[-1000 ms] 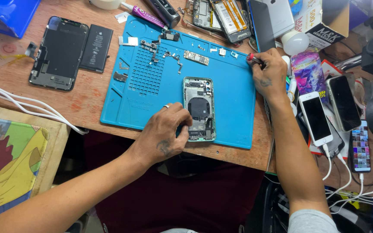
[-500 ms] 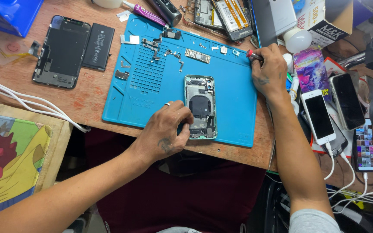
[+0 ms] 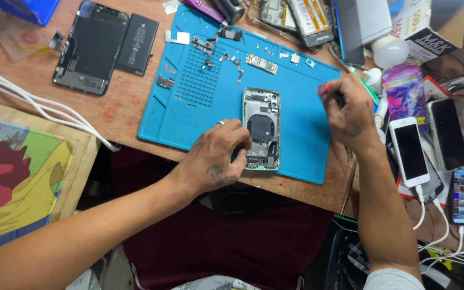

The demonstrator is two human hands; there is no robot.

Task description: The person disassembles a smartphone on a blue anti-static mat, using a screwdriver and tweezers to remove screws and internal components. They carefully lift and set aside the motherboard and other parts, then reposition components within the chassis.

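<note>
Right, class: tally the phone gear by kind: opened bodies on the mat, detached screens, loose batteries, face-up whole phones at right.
Opened body on blue mat: 1
Detached screen: 1
Loose battery: 1
White phone, black phone, lit phone: 3
Total: 6

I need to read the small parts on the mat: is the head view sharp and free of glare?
Head view: evenly lit; opened phone and blue mat fairly sharp; no strong glare; soft shadow under left hand; right hand slightly blurred; edges bowed.
</note>
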